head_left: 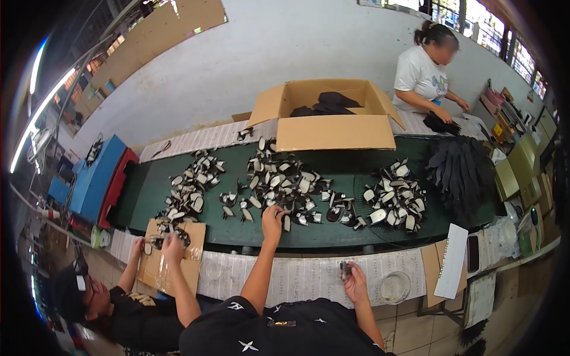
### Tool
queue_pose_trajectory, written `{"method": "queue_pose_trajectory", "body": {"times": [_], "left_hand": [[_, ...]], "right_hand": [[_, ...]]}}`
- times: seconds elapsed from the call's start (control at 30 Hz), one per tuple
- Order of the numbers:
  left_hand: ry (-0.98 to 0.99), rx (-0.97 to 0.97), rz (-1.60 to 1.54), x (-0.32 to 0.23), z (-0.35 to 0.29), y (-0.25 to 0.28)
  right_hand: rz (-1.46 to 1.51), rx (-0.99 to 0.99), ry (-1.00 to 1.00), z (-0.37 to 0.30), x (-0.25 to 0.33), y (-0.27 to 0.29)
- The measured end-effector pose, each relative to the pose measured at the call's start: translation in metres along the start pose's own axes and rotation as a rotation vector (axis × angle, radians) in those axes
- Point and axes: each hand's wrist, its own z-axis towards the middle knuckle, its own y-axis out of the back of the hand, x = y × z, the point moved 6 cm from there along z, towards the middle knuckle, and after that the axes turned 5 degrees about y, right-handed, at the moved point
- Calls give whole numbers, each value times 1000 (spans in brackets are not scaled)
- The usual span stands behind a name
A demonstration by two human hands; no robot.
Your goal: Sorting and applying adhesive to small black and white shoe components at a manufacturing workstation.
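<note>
My left hand (pixel 272 224) reaches over the near edge of a heap of small black pieces with cream oval faces (pixel 282 178), spread on the green belt (pixel 320 237). Its fingers are drawn together at the heap; what they grip is too small to make out. Closer to me, over the pale covered ledge (pixel 309 276), my right hand (pixel 356 283) pinches a small dark piece (pixel 344 270) between thumb and fingers. A round clear tub (pixel 395 288) stands on the ledge to the right of that hand.
Similar heaps lie left (pixel 193 184) and right (pixel 398 199). An open carton (pixel 335 133) stands behind. At left, a co-worker handles pieces over cardboard (pixel 193 249). Another person stands at far right by dark strips (pixel 460 172). A white printed card (pixel 451 261) leans right.
</note>
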Motion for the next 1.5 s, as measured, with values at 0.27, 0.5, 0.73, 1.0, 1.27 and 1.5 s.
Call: {"method": "queue_pose_trajectory", "body": {"times": [0.27, 0.5, 0.73, 1.0, 1.27, 1.5], "left_hand": [[76, 32, -273, -41, -53, 25], [-603, 636, -56, -64, -175, 24], [-463, 684, -71, -47, -188, 35], [-589, 751, -51, -75, -190, 5], [-47, 851, -738, -76, -182, 26], [639, 873, -1212, -65, -195, 43]], "right_hand": [[-19, -19, 55, -4, 3, 3], [-27, -45, 93, -5, 5, -6], [-81, 40, 102, -6, 4, -9], [-89, -35, 115, -13, 4, -11], [-126, -13, 138, -11, 3, -7], [-151, -11, 132, -13, 3, -8]]}}
